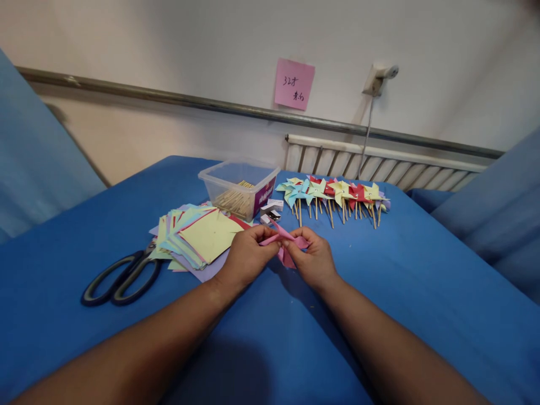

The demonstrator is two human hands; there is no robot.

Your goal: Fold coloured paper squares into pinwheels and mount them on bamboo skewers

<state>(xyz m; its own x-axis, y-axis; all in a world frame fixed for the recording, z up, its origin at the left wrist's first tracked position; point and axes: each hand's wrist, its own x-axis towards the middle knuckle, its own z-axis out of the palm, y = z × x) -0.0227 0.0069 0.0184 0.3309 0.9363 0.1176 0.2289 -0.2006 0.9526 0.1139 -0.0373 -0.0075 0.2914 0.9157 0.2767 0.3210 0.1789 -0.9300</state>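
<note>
Pale wall (169,45) and a white radiator (386,160) stand beyond the blue-covered surface (405,292). From where I watch, take the pink paper (287,259) as the clock's centre, with twelve toward the wall: it hangs just above the surface, partly folded, between the person's two hands.

Left hand (244,254) has thumb and fingers pinching one side of it, toward nine; right hand (314,260) pinches the other, toward three. Both thumbs press close together near the middle, hiding part of the folds.

Finished-looking paper pinwheels (340,190) on sticks lie bunched at one to two o'clock. Near eleven sits a small open white box (270,215), its shiny contents too tiny to make out. Behind it, at about ten to eleven, a clear plastic tub (213,181) holds thin wooden sticks (234,203). Stacked coloured paper squares (211,236) spread at nine, and scissors (129,274) rest farther out, between eight and nine.

To my eye, shaping the vanes asks for a light touch: curve each corner inward without creasing it flat, stack the tips dead centre, and trap them under one thumb so that nothing springs loose.
</note>
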